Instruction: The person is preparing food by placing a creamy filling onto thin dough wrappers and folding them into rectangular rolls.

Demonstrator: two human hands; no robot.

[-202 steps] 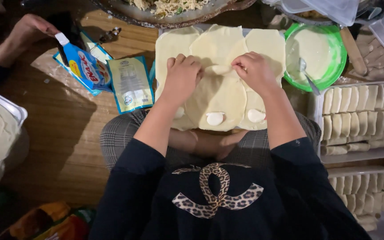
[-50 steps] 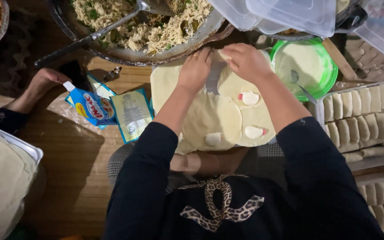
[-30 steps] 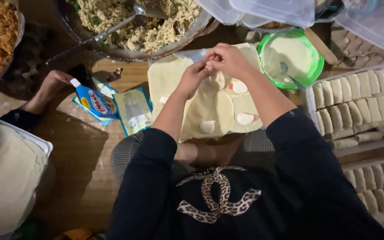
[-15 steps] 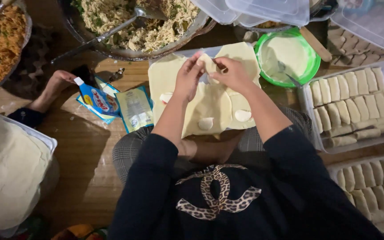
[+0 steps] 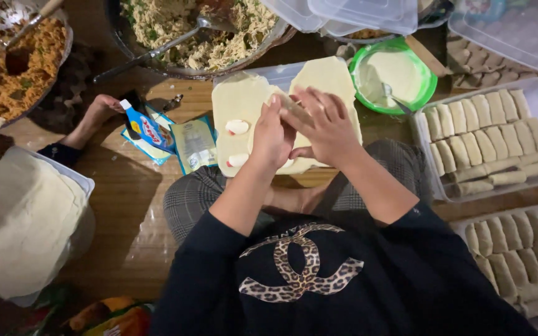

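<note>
At the floor's far left edge a bowl of orange noodles [image 5: 14, 62] is seen, and below it a stack of pale wrapper sheets [image 5: 23, 224] lies in a white tray. Another person's hand [image 5: 98, 112] is laid flat on the wooden floor [image 5: 126, 211], just beside a blue sachet [image 5: 147, 127] and a pale green sachet [image 5: 194, 144]. At the far edge a large metal bowl of noodle filling [image 5: 188, 28] is set, with a spoon in it. In front of it, pastry wrappers [image 5: 241, 106] are spread on a flat board over the person's lap. The left hand [image 5: 270, 132] and the right hand [image 5: 324, 127] are held together above the wrappers, fingers curled around a thin roll of wrapper [image 5: 292, 106] pinched between them. To the right a green bowl of white paste [image 5: 393, 74] is placed, and at the right edge clear trays of finished rolls [image 5: 490, 143] are lined up.
</note>
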